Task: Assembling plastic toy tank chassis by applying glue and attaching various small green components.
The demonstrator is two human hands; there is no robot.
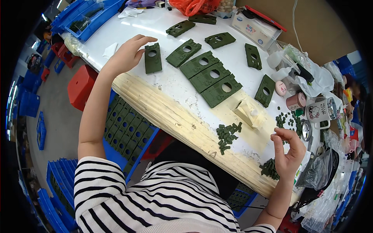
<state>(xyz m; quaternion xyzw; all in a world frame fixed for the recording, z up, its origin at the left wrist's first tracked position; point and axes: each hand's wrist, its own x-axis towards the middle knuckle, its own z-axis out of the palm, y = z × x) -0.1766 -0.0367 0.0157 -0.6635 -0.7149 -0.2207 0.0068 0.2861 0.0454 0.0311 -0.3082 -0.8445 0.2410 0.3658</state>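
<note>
My left hand (128, 54) reaches over the table with fingers stretched apart. Its fingertips are at the upper left edge of a dark green plastic part (153, 62) with a round hole; whether they touch it I cannot tell. To the right, several like parts lie in a slanting row, one of them a long green plate (221, 91). My right hand (288, 153) hovers above the table's right side, thumb and forefinger pinched together. Anything between these tips is too small to make out. Near it lie small green pieces (226, 136) and another dark pile (269, 169).
A cream-coloured block (250, 112) stands near the small pieces. Cups, including a white mug (319, 112), and plastic bags crowd the right side. A tissue box (254, 29) stands at the back. Below the edge, a blue crate (134, 155) holds more green parts, near a red stool (81, 87).
</note>
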